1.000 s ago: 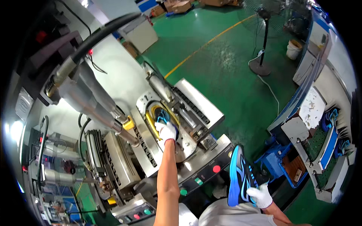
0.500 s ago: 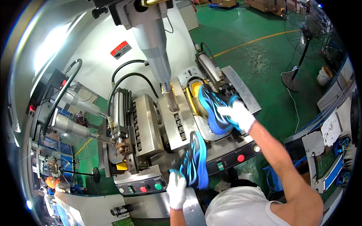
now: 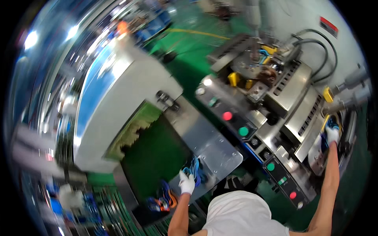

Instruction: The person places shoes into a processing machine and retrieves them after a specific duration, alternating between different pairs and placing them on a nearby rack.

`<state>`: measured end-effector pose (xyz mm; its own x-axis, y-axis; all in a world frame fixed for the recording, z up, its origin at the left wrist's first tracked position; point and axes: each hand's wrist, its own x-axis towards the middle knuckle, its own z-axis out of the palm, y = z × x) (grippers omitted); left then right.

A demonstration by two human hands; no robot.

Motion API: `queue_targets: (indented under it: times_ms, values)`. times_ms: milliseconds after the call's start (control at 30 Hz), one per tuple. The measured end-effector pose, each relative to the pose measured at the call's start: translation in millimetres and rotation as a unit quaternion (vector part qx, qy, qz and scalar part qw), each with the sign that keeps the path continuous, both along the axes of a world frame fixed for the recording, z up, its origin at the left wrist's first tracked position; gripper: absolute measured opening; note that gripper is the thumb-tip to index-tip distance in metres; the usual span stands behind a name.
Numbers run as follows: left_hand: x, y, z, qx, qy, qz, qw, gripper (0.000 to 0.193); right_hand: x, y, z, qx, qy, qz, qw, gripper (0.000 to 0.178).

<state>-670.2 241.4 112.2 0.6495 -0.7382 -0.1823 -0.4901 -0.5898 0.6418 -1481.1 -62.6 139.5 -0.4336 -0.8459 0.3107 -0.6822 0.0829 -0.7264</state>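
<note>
My left hand (image 3: 186,183), in a white glove, is closed on a blue and black shoe (image 3: 193,170) over the edge of a metal plate, beside a dark green belt (image 3: 153,149). Far to the right, my gloved right hand (image 3: 333,135) is at another blue shoe (image 3: 331,122) at the machine's right station. That hand's fingers blend into the shoe, but it appears closed on it. A dark blue and orange shoe (image 3: 168,195) lies near the belt's close end, left of my left hand.
The steel machine (image 3: 289,88) has yellow parts and control panels (image 3: 281,179) with green and red buttons. A white housing (image 3: 130,94) with a ragged green curtain (image 3: 136,126) covers the belt's far end. The riveted metal plate (image 3: 218,157) lies between belt and machine. Blurred racks stand left.
My view has swung left, bringing the belt and white housing in. My left hand has carried its shoe from before the machine to the metal plate. My right hand stays at the right station's shoe.
</note>
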Motion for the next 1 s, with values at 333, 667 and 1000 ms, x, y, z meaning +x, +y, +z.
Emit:
queue_targets:
  times_ms: [333, 667, 1000]
  values:
    - [-8.3, 17.7, -72.4, -0.040, 0.073, 0.073, 0.994, 0.074, 350.7, 159.2, 129.2, 0.006, 0.097, 0.047, 0.994, 0.065]
    - [26.4, -4.0, -79.3, -0.072, 0.124, -0.092, 0.985, 0.077, 476.2, 169.1, 27.5, 0.390, 0.474, 0.152, 0.775, 0.100]
    - [145.4, -26.3, -61.9, 0.073, 0.279, -0.367, 0.884, 0.073, 677.3, 228.7, -61.6, 0.309, 0.062, 0.404, 0.859, 0.091]
